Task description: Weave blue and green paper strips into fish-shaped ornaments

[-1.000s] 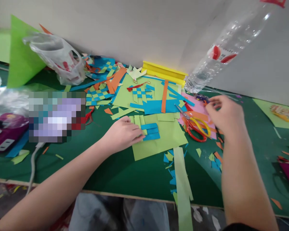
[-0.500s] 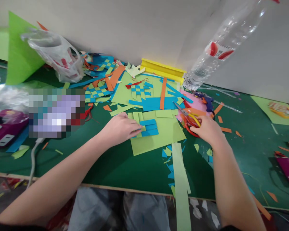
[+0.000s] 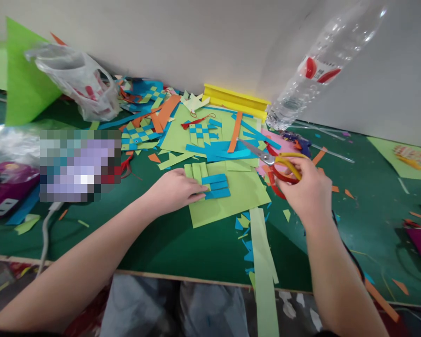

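One long pale-green paper strip [image 3: 262, 262] crosses the near edge of the green surface [image 3: 161, 250], nearer than either hand's fingers. Left hand [image 3: 173, 189]: fingers together, clamped on the left end of a blue-and-green paper weave [image 3: 215, 181]; what lies beneath them is hidden. Weave rests on a light-green sheet [image 3: 228, 209]; its blue strips point right of these fingers, long axis roughly crosswise, while green strips stick out just beyond the fingers, away from the body. Right hand [image 3: 308, 189]: fingers closed round the handles of the scissors [image 3: 267, 159], whose tips point far and left, long axis slanting away from the grip. Judgement: press close to the crossings so strips cannot slip; keep blades level and clear of the left fingertips. Beyond both hands' fingers: orange paper strip [image 3: 235, 131], then yellow plastic channel [image 3: 236, 101].
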A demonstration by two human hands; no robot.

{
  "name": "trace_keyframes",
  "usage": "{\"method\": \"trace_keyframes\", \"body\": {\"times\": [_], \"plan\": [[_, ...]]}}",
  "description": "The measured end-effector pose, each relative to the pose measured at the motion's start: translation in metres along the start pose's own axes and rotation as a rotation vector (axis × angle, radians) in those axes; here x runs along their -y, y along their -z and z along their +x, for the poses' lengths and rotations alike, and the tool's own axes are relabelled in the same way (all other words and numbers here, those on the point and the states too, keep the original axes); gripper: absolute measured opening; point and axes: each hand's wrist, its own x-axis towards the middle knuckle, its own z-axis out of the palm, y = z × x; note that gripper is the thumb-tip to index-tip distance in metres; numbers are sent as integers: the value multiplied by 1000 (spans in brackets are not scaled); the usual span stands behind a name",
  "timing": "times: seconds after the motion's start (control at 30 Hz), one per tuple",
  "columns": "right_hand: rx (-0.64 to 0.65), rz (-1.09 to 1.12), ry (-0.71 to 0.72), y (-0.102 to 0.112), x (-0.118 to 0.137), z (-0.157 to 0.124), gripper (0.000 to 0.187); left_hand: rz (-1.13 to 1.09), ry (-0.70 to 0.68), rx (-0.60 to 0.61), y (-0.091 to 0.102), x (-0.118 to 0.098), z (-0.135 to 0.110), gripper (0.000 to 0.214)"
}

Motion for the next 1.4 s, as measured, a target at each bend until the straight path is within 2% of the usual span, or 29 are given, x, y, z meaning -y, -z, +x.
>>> {"method": "trace_keyframes", "body": {"times": [0.17,0.3,0.53,0.7,0.83,0.93,1.17,1.33,1.4], "plan": [[115,-24,105,-7,20,-12,34,29,-9,-1,-1,0,0,29],[176,29,149,-13,24,-14,32,11,-20,-36,-1,0,0,27],[125,-99,-28,-19,-10,3,39,12,-8,-27,1,-2,1,28],[215,-237,-200,-19,-38,14,57,44,-6,-5,-1,-1,0,30],[306,-187,-312,-19,-46,16,67,59,4,8,-1,-1,-1,31],[259,-101,-266,-19,-40,15,64,41,-5,-12,0,-2,0,30],[167,77,-56,-18,-3,5,60,8,39,-128,4,-2,1,27],[119,49,31,-24,5,-2,63,70,234,-269,12,3,5,33],[129,43,64,-27,4,-4,62,89,332,-274,12,9,6,37]]}}
